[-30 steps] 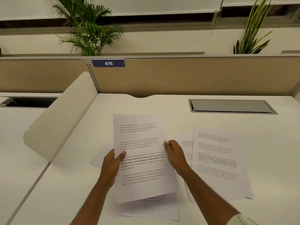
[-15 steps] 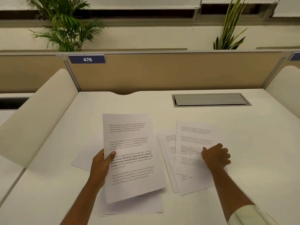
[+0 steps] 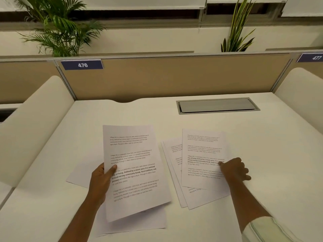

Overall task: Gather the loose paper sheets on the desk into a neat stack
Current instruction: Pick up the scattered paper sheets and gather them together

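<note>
Left hand [image 3: 100, 180] grips a printed sheet [image 3: 134, 170] by its left edge, raised off the desk [image 3: 262, 154]. Right hand [image 3: 235, 170] presses, fingers curled, on fanned sheets [image 3: 201, 165] (grip undetermined).

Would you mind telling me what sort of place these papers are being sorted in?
Most likely an open-plan office workstation: a tan fabric partition carries blue numbered desk labels, the white desk has a grey metal cable hatch, and potted green plants stand behind.
</note>
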Action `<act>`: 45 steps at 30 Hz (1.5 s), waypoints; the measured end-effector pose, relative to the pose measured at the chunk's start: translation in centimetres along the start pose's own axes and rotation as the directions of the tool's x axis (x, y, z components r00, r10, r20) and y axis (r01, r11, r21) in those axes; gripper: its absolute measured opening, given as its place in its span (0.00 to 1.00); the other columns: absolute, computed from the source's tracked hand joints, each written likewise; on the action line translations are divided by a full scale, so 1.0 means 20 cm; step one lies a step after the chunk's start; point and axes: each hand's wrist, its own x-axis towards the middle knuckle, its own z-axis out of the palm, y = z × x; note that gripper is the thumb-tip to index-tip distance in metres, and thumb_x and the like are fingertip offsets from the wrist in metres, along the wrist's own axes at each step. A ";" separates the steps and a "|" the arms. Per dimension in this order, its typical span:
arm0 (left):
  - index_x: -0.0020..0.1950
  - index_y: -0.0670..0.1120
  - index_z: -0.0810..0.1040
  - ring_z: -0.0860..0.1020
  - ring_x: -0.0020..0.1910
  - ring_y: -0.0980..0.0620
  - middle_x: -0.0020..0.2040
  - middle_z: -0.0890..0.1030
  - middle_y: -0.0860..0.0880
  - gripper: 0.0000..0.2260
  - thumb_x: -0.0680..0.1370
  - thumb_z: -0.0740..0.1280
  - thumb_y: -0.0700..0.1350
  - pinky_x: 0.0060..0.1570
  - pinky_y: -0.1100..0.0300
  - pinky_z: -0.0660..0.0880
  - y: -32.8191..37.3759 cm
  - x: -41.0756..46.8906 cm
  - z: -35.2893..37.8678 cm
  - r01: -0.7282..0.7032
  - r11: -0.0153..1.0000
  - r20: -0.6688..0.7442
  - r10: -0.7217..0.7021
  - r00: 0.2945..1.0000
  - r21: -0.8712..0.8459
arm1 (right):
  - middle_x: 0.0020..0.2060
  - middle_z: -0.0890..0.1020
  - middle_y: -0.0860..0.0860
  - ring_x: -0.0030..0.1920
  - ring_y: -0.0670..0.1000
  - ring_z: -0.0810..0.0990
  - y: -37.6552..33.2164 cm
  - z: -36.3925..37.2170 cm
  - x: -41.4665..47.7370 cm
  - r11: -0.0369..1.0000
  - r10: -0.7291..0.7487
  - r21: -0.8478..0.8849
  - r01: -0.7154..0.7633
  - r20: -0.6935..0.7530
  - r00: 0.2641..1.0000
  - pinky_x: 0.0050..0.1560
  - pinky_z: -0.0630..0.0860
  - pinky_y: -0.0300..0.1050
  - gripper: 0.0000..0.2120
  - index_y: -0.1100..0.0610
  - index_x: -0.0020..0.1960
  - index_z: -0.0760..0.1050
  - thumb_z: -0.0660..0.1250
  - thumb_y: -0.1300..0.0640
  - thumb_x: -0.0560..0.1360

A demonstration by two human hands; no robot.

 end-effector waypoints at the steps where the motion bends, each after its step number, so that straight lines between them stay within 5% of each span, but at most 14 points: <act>1: 0.52 0.51 0.81 0.86 0.36 0.49 0.41 0.88 0.51 0.06 0.77 0.68 0.41 0.31 0.57 0.81 0.00 0.00 0.00 0.004 1.000 -0.003 -0.004 1.000 -0.003 | 0.60 0.76 0.60 0.63 0.63 0.71 0.00 0.00 -0.01 1.000 -0.012 -0.009 0.012 -0.006 1.000 0.62 0.64 0.58 0.23 0.62 0.61 0.70 0.69 0.50 0.72; 10: 0.50 0.52 0.80 0.86 0.34 0.51 0.39 0.87 0.53 0.06 0.77 0.68 0.42 0.28 0.60 0.80 0.01 -0.02 -0.01 0.029 1.000 -0.041 -0.028 0.999 0.006 | 0.53 0.81 0.64 0.52 0.65 0.79 0.05 -0.08 -0.03 0.950 -0.201 0.220 0.223 -0.116 0.973 0.50 0.74 0.55 0.10 0.62 0.56 0.73 0.59 0.63 0.77; 18: 0.53 0.50 0.80 0.86 0.37 0.48 0.45 0.86 0.49 0.06 0.78 0.68 0.43 0.31 0.56 0.81 0.03 -0.01 0.02 0.015 1.000 -0.022 -0.015 1.000 0.017 | 0.56 0.80 0.63 0.55 0.64 0.77 -0.01 -0.24 -0.01 0.850 -0.229 0.461 0.256 -0.114 0.967 0.49 0.70 0.50 0.11 0.64 0.58 0.75 0.61 0.60 0.78; 25: 0.56 0.48 0.79 0.85 0.39 0.46 0.47 0.86 0.47 0.08 0.78 0.68 0.41 0.32 0.56 0.81 0.09 -0.01 0.07 -0.006 1.000 -0.005 0.006 1.000 0.003 | 0.49 0.79 0.55 0.41 0.54 0.77 -0.09 -0.31 -0.09 0.683 -0.311 0.697 0.217 0.009 0.950 0.41 0.69 0.44 0.08 0.60 0.53 0.76 0.63 0.58 0.78; 29: 0.55 0.48 0.80 0.85 0.41 0.46 0.48 0.86 0.47 0.07 0.78 0.68 0.41 0.33 0.57 0.81 0.12 -0.02 0.09 -0.006 1.000 0.012 0.006 1.000 -0.026 | 0.43 0.80 0.50 0.39 0.48 0.78 -0.16 -0.29 -0.22 0.646 -0.415 0.734 0.211 0.105 0.904 0.35 0.71 0.40 0.05 0.56 0.49 0.76 0.63 0.56 0.78; 39: 0.54 0.49 0.80 0.86 0.37 0.47 0.43 0.88 0.48 0.07 0.77 0.68 0.41 0.30 0.57 0.81 0.17 -0.06 0.09 0.019 0.996 0.043 -0.016 0.999 -0.082 | 0.47 0.82 0.55 0.48 0.57 0.81 -0.31 -0.06 -0.56 0.712 -0.526 0.675 0.191 0.333 0.783 0.47 0.77 0.50 0.07 0.60 0.49 0.76 0.63 0.56 0.78; 45: 0.51 0.49 0.81 0.86 0.39 0.44 0.44 0.87 0.45 0.05 0.78 0.67 0.47 0.33 0.55 0.81 0.16 -0.10 0.05 -0.026 0.998 0.041 0.029 0.999 -0.055 | 0.50 0.79 0.52 0.48 0.52 0.78 -0.35 0.04 -0.70 0.751 -0.582 0.609 0.256 0.427 0.692 0.49 0.76 0.49 0.06 0.57 0.53 0.72 0.60 0.55 0.80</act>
